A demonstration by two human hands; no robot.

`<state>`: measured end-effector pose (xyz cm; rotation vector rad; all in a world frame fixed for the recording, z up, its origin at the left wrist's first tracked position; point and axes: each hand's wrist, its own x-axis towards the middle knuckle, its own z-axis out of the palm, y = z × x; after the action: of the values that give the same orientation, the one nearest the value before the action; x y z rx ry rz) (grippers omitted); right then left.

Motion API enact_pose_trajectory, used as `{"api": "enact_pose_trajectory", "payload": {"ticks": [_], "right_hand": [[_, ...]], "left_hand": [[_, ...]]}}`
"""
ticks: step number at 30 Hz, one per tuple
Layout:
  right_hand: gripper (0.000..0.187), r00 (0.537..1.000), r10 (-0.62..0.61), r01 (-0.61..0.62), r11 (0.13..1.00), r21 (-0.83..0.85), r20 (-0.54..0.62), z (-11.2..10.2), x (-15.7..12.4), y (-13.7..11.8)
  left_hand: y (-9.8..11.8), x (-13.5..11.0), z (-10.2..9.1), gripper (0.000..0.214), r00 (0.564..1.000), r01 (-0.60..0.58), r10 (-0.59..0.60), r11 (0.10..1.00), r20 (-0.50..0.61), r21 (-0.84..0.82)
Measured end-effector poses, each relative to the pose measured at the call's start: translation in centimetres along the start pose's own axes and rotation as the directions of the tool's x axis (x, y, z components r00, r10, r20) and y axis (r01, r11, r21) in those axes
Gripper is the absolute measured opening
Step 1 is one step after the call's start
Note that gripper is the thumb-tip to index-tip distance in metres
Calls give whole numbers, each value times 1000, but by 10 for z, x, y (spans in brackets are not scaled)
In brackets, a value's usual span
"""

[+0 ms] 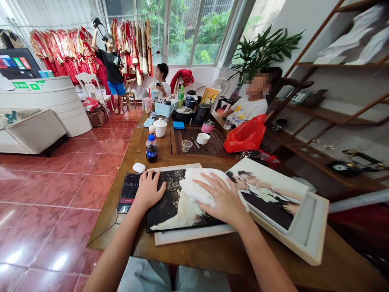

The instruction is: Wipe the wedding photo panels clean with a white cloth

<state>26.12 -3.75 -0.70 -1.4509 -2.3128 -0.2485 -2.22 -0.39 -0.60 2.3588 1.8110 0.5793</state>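
A dark printed photo panel (173, 202) lies flat on a pale wooden frame (194, 234) at the near edge of the wooden table (212, 251). My left hand (148, 190) rests flat on the panel's left edge, fingers spread. My right hand (221, 198) presses a white cloth (197, 187) onto the middle of the panel, fingers stretched over it. A second framed photo (273, 198) leans tilted just right of my right hand.
A phone (129, 194) and a small white case (139, 167) lie left of the panel. Behind stand a cola bottle (151, 148), a white lidded pot (159, 127), bowls, a tea tray and a red plastic bag (246, 136). Three people are farther back. Shelves stand at right.
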Motion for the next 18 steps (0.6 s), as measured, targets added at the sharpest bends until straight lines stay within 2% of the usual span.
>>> {"api": "enact_pose_trajectory", "payload": {"ticks": [6, 9, 13, 18], "right_hand": [[70, 983, -153, 142, 984, 109, 101, -10, -9, -36], [76, 967, -211, 188, 969, 161, 143, -14, -15, -44], [69, 977, -165, 145, 978, 153, 131, -12, -14, -27], [53, 999, -38, 35, 996, 82, 39, -8, -13, 0]], "left_hand": [[1, 0, 1, 52, 1000, 14, -14, 1000, 2, 24], [0, 0, 1, 52, 1000, 1, -1, 1000, -1, 26], [-2, 1, 1, 53, 1000, -15, 15, 1000, 3, 24], [-3, 1, 2, 53, 1000, -19, 19, 1000, 7, 23]]}}
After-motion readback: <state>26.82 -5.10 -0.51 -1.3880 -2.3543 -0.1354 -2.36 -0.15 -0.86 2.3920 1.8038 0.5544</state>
